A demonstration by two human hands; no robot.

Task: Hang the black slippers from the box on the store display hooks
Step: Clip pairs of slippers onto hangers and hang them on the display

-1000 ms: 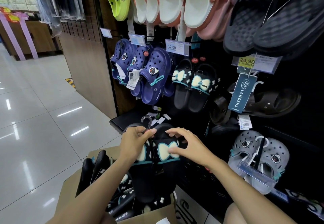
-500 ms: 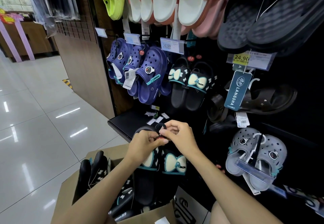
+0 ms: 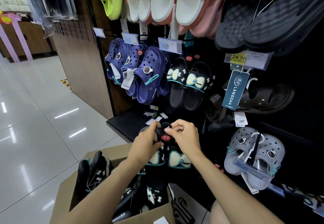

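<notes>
Hands were busy in front of the shoe wall. The left hand (image 3: pixel 146 144) and the right hand (image 3: pixel 185 136) were close together above the box (image 3: pixel 70 194), and between them they held a pair of black slippers (image 3: pixel 172 159) with pale bows on top. The left fingers (image 3: pixel 156 124) were curled round the black hanger (image 3: pixel 162 132) at the top of the pair, just beside its round red sticker (image 3: pixel 164 137). The right fingers (image 3: pixel 172 130) were bent in and pinched the hook part of that hanger. The pair hung down from the hands, over the open box and not yet on the wall. More black slippers (image 3: pixel 94 169) stood and lay inside the box, which sat on the shiny floor (image 3: pixel 35 118). On the wall above the hands, another pair with bows (image 3: pixel 187 83) already hung under a price tag (image 3: pixel 169 46) that said 12.00. Blue clogs (image 3: pixel 140 73) hung to its left, and grey clogs (image 3: pixel 254 153) hung lower down on the right.
</notes>
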